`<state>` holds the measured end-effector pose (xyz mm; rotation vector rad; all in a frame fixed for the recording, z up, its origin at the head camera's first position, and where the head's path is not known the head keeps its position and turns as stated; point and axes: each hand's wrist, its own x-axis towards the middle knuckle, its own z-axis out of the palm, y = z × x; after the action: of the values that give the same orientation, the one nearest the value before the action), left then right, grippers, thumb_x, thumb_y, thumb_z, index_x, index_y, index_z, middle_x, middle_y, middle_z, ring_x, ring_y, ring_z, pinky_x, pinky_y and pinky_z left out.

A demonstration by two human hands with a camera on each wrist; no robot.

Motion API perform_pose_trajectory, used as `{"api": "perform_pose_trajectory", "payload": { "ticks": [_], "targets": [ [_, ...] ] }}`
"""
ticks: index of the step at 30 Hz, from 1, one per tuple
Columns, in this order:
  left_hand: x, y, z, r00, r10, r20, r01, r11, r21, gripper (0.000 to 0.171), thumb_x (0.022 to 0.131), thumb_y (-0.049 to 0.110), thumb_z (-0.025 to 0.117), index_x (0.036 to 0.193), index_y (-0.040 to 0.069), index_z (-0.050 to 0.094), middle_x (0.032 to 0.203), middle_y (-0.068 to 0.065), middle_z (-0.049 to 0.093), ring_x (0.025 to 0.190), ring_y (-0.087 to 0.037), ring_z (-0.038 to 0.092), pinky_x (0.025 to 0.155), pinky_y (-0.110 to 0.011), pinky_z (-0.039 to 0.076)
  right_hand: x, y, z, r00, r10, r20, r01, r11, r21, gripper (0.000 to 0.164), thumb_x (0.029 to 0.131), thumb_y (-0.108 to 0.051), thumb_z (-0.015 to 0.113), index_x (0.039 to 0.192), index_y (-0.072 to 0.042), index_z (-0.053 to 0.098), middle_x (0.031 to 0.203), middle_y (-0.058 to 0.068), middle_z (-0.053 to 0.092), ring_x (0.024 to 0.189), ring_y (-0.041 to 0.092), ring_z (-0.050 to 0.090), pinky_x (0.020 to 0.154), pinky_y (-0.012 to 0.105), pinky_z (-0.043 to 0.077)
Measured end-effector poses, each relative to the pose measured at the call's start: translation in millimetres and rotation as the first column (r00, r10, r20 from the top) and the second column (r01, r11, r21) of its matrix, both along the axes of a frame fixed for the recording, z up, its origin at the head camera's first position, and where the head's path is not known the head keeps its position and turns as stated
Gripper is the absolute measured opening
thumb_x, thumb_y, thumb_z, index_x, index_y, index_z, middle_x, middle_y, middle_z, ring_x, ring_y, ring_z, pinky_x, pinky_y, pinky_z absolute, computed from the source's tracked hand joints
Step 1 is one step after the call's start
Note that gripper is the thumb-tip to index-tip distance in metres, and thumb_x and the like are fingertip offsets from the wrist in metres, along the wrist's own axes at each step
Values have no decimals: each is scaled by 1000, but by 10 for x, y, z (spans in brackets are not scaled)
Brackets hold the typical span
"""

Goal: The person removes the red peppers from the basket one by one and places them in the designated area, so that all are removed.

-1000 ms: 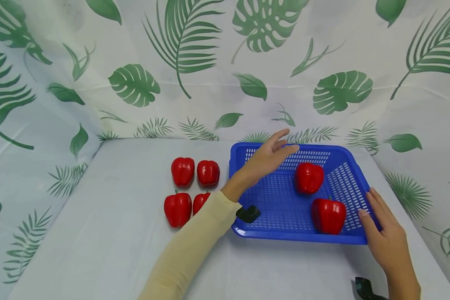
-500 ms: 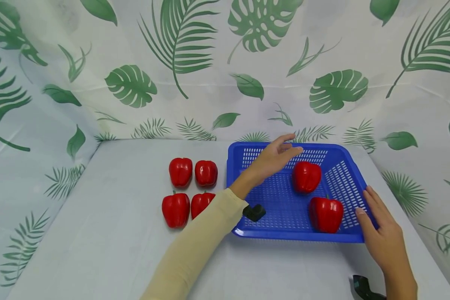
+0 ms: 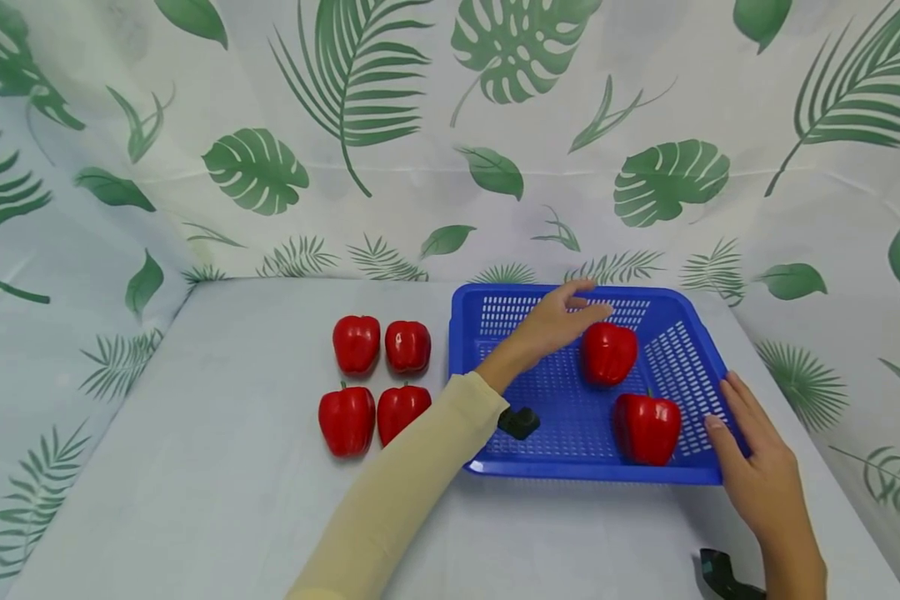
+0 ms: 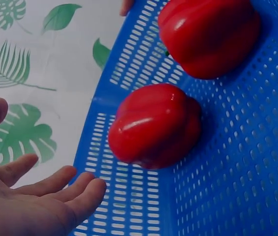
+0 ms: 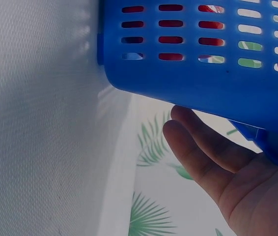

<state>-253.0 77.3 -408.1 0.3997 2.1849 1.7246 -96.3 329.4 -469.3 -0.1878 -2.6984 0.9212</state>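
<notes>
A blue plastic basket holds two red bell peppers, one farther back and one in the front right corner. Over its back left part hangs my left hand, fingers spread and nothing in them, the tips close to the farther pepper. In the left wrist view the left hand is beside that pepper. My right hand grips the basket's right rim, thumb on the inner side and fingers outside. The right wrist view shows the right fingers at the basket's edge.
Left of the basket, two red bell peppers stand behind two more; my left sleeve partly covers the nearest one. A leaf-print cloth hangs behind the white table.
My left hand has moved right and lower over the basket, nearer the farther pepper. The right hand stays on the rim. The whole head view has shifted slightly.
</notes>
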Motion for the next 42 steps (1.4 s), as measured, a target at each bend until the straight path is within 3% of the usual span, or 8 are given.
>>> {"api": "perform_pose_trajectory", "payload": {
  "ticks": [6, 14, 19, 25, 33, 42],
  "targets": [
    [-39, 29, -24, 1000, 3, 9, -3, 1000, -19, 62, 105, 43, 66, 160, 21, 50, 154, -6, 57, 137, -26, 58, 108, -48, 53, -11, 0, 8, 1000, -6, 6, 5, 1000, 10, 63, 113, -26, 47, 170, -9, 27, 176, 14, 22, 158, 49, 21, 108, 81, 27],
    [-85, 137, -100, 997, 9, 72, -7, 999, -35, 60, 102, 40, 70, 156, 18, 55, 144, -7, 62, 127, -24, 61, 106, -46, 54, -12, -15, -5, 1000, -8, 19, 8, 1000, 13, 63, 112, -25, 48, 170, -9, 27, 176, 13, 22, 158, 49, 21, 107, 81, 28],
    [-111, 197, -215, 997, -31, 74, 38, 996, -85, 61, 102, 35, 71, 158, 16, 53, 151, -10, 59, 129, -25, 60, 106, -44, 55, -16, -25, -8, 1000, -6, 19, 5, 1000, 9, 63, 112, -26, 47, 169, -8, 27, 176, 14, 22, 158, 49, 21, 108, 81, 26],
    [-135, 230, -298, 994, -86, 74, 94, 989, -114, 63, 102, 34, 71, 160, 21, 51, 160, -5, 52, 140, -26, 55, 111, -47, 51, -11, -23, 4, 1000, -4, 0, 4, 1000, 20, 63, 112, -27, 48, 170, -10, 28, 176, 12, 23, 158, 48, 21, 108, 81, 27],
    [-131, 267, -347, 989, -119, 83, 132, 977, -168, 66, 100, 34, 74, 161, 24, 50, 158, -5, 53, 142, -26, 53, 109, -45, 52, -10, -9, 1, 1000, -13, 16, 13, 1000, 15, 63, 112, -27, 47, 170, -10, 27, 176, 12, 22, 158, 48, 21, 108, 81, 27],
    [-134, 281, -418, 986, -154, 69, 164, 969, -182, 71, 100, 29, 75, 163, 19, 45, 154, -8, 55, 137, -28, 54, 103, -43, 57, -14, -7, 3, 1000, -11, 8, 11, 1000, 11, 63, 112, -26, 47, 170, -11, 28, 176, 12, 23, 158, 47, 21, 108, 81, 27]
  ]
}}
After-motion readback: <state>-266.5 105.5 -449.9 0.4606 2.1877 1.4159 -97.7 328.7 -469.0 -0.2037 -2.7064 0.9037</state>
